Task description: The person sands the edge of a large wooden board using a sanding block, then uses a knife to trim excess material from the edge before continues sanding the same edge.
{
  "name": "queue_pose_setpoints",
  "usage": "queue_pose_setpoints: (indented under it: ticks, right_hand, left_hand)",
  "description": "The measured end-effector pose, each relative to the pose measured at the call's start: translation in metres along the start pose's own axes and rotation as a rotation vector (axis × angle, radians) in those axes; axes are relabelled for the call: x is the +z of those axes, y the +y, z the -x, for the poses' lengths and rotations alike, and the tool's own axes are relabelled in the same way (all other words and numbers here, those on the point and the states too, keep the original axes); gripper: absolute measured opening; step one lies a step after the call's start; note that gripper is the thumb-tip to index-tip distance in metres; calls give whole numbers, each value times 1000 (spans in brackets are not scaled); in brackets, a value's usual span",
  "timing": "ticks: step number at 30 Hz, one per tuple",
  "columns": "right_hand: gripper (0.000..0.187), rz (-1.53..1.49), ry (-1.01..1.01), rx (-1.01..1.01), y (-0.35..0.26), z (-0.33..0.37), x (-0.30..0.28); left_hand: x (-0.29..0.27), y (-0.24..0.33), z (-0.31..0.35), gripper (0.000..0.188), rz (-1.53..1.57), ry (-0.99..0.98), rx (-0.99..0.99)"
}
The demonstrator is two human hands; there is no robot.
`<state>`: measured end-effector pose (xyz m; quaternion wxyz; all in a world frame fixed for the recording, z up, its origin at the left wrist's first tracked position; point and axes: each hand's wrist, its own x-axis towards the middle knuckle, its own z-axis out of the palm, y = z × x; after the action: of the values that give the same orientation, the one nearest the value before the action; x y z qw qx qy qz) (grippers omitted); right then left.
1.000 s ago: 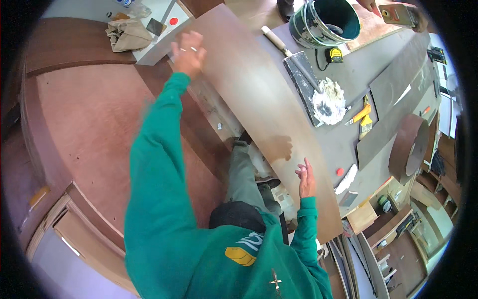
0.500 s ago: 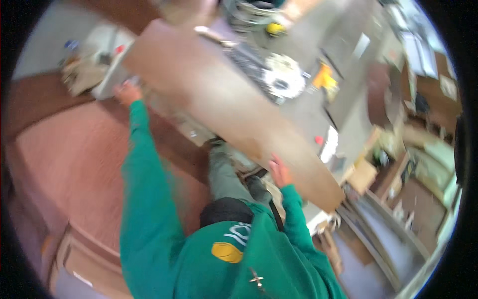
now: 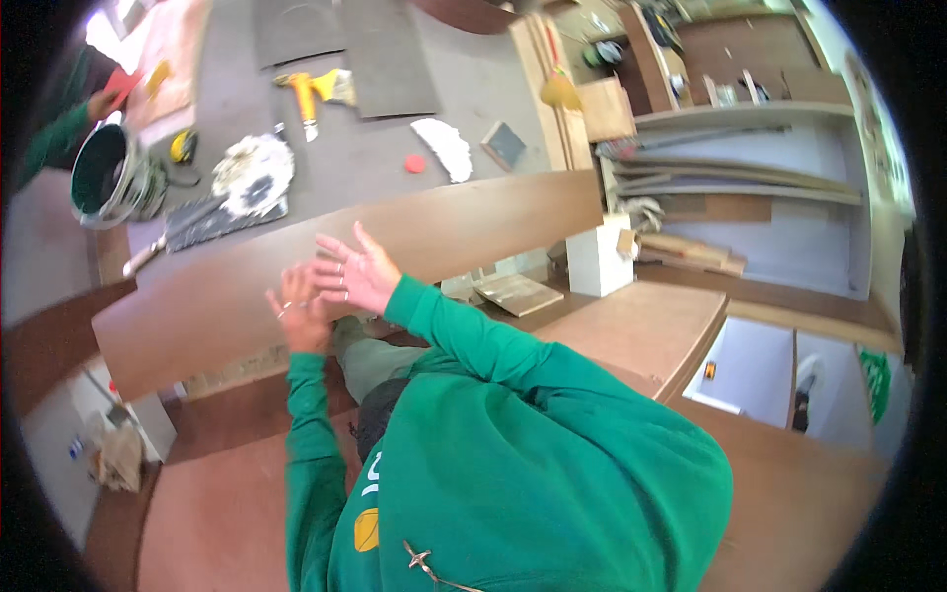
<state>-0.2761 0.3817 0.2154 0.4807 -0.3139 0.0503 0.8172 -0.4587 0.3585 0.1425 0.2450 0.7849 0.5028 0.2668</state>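
A long brown board stretches across in front of me, along the near edge of the grey worktable. My left hand is over its middle, fingers apart and a ring showing. Beside it my right hand is turned palm up, with spread fingers and rings. The two hands overlap in view at the fingertips; whether they touch I cannot tell. Neither holds anything. Just beyond the board lie a dark, white-smeared flat tool with a wooden handle and a ragged white round pad.
On the worktable are a yellow-handled tool, a red disc, a white curved piece, a dark square block and a tape measure. A bucket stands left, near another person's hand. Shelving is at right.
My view has turned, so the board now lies more level across it. My left hand has left the board's far-left end and come beside my right hand over the middle.
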Motion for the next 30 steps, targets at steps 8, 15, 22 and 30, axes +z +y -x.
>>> queue_pose_setpoints:
  ticks: [8,15,22,30]
  right_hand:
    - [56,700,324,-375,-165,114,-88]
    - [48,1199,674,-442,-181,206,-384]
    - [43,835,897,-566,-262,285,-501]
    - [44,784,1010,-763,-334,341,-588]
  left_hand:
    - [34,-10,79,35,200,226,-416]
    - [156,53,152,31,338,284,-760]
    - [196,89,188,27,528,221,-955]
    - [238,150,89,28,492,97,-778]
